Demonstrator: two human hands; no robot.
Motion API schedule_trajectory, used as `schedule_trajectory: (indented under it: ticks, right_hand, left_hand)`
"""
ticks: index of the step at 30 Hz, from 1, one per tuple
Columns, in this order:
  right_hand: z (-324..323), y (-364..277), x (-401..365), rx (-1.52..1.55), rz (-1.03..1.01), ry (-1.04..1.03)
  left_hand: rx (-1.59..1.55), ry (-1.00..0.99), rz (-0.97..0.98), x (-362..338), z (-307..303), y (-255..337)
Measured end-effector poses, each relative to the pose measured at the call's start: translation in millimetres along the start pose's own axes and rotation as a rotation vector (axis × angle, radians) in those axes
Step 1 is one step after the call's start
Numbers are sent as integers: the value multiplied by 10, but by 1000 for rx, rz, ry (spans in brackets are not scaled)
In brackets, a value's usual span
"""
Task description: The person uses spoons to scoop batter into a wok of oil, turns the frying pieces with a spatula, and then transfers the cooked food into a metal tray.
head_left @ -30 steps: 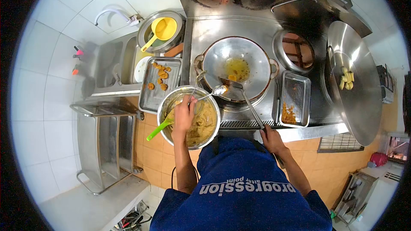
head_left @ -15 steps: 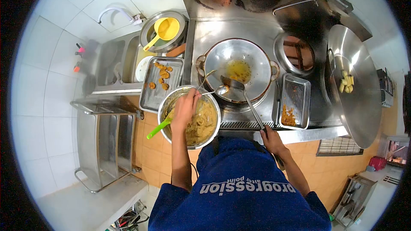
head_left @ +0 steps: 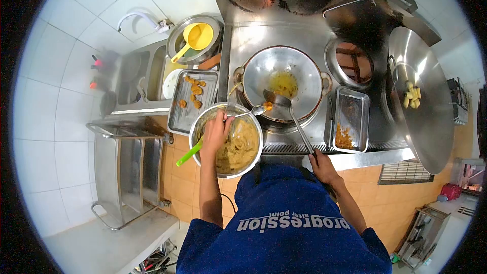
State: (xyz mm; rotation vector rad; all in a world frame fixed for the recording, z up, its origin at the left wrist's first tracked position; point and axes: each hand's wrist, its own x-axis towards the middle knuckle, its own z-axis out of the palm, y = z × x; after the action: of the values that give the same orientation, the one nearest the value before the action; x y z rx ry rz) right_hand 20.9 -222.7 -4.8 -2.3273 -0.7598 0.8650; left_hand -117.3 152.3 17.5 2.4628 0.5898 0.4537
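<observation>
My left hand (head_left: 213,134) is closed around a metal spoon (head_left: 248,113), above a steel bowl (head_left: 192,144) of pale yellow batter (head_left: 237,144). A small orange morsel (head_left: 268,105) shows at the spoon's tip, right beside the head of a wok spatula (head_left: 278,98). Gripping that spatula by its handle is my right hand (head_left: 324,166), low at the stove's front edge. The spatula head lies over the near side of a wok (head_left: 264,66) with yellow oil (head_left: 284,83) in its bottom. A green handle (head_left: 189,155) sticks out of the bowl beneath my left hand.
Browned fried pieces lie on a metal tray (head_left: 175,114) left of the wok. Another tray (head_left: 350,104) at right holds orange crumbs. Farther right, a large steel pan (head_left: 426,122) contains pale chunks. A yellow dipper (head_left: 199,35) rests on a pot by the sink (head_left: 133,83).
My left hand has drawn slightly back and left over the bowl. The spoon's tip now shows an orange morsel by the spatula head. My right hand stays nearly still.
</observation>
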Motion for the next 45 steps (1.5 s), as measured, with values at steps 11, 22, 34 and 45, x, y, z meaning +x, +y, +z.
schedule_trajectory:
  ticks: [11, 22, 34, 45]
  right_hand:
    - [-98, -87, 11, 54, 68, -57]
    - [-84, -103, -1, 74, 40, -52]
    - [-106, -135, -15, 43, 56, -47]
    - [-82, -100, 0, 38, 49, -51]
  left_hand:
    - [-52, 44, 9, 186, 61, 230]
    - [72, -33, -314, 362, 237, 506]
    - [166, -33, -317, 433, 331, 569]
    - [243, -51, -339, 493, 352, 659]
